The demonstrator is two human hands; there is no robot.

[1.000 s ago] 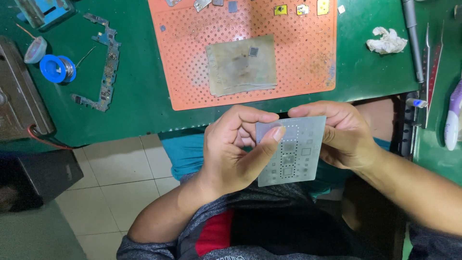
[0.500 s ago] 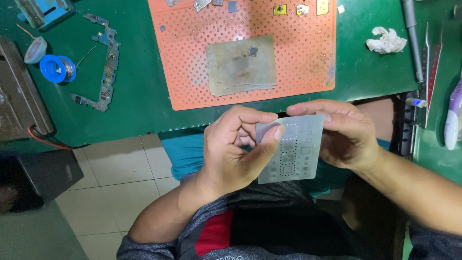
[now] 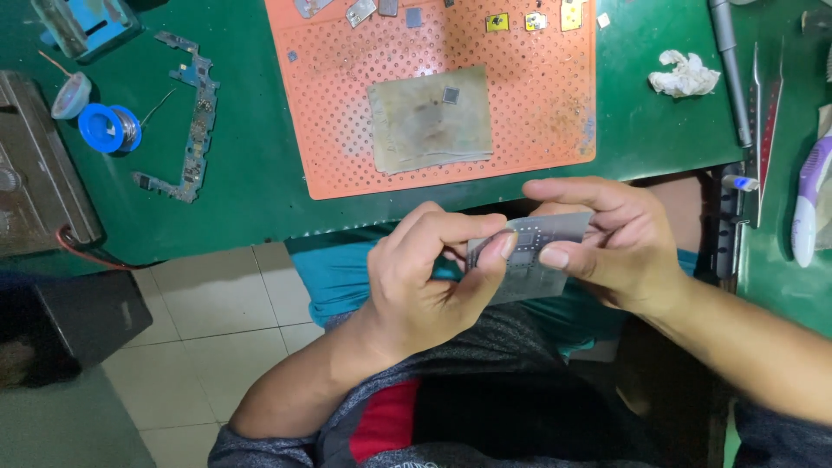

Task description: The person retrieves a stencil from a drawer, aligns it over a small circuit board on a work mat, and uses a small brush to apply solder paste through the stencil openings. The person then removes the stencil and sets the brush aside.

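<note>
A thin grey metal stencil plate (image 3: 533,260) with small cut-out grids is held over my lap, tilted so its face looks foreshortened. My left hand (image 3: 425,282) pinches its left edge with thumb and forefinger. My right hand (image 3: 611,238) grips its right side, thumb on the front and fingers along the top edge. Both hands sit just in front of the green bench mat (image 3: 251,173).
An orange perforated mat (image 3: 555,104) carries a stained grey pad (image 3: 429,121) with a small chip (image 3: 450,95). A phone circuit board (image 3: 186,117), blue solder spool (image 3: 108,128), crumpled tissue (image 3: 685,74), tweezers (image 3: 763,113) and a purple-white tool (image 3: 808,199) lie around.
The stencil has tipped from nearly face-on to a flatter, foreshortened angle, and my right thumb has come onto its front. Both hands stay over my lap.
</note>
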